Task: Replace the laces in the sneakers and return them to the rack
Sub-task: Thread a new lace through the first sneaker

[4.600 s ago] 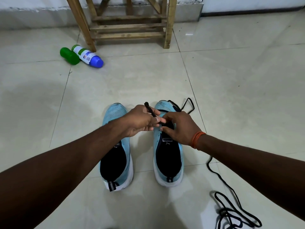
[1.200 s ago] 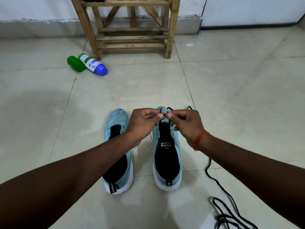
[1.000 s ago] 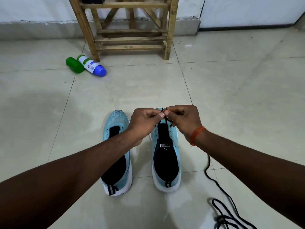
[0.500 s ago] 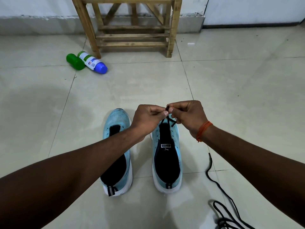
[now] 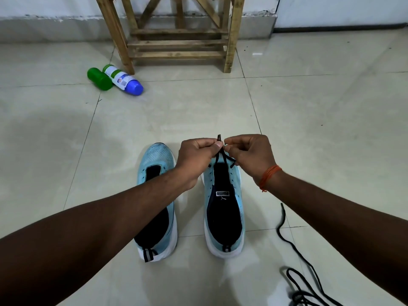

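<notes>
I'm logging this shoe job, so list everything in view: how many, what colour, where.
Unlaced sneaker: one, light blue, white sole, on the floor.
Sneaker being laced: one, same colours, beside it.
Threaded lace: one, black, through its front eyelets.
Loose lace: one, black, floor at lower right.
Wooden rack: one, tan, by the far wall.
Green bottle: one, green, lying by the rack's leg.
White bottle: one, white with blue end, beside the green one.
Orange thread: one, on the right wrist.
Left hand: pinches one lace end.
Right hand: pinches the other.
</notes>
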